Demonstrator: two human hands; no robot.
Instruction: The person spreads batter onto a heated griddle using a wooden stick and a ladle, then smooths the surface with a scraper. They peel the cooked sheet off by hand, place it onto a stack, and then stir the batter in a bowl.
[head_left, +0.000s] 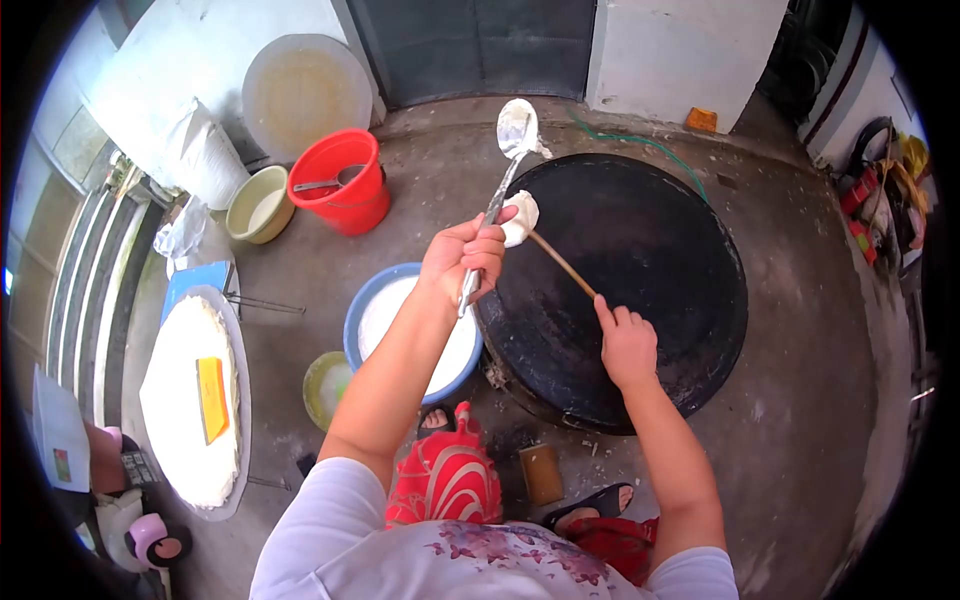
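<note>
My left hand (462,258) is wrapped round the metal handle of a ladle (516,128), whose bowl points away from me and is coated in white batter. My right hand (630,345) grips a thin wooden-handled spreader (565,265); its far end is a rounded lump covered in white batter, close beside my left fingers. Both tools are over the left edge of a large round black griddle (650,270), whose surface is dark and bare. Below my left forearm, a blue basin (353,325) holds white batter and is partly hidden by the arm.
A red bucket (345,205) with a ladle inside and a pale green basin (262,215) stand at the back left. To the left, a round board carries a stack of white sheets (185,400) with a yellow packet (212,400) on top. A green hose (650,145) runs behind the griddle.
</note>
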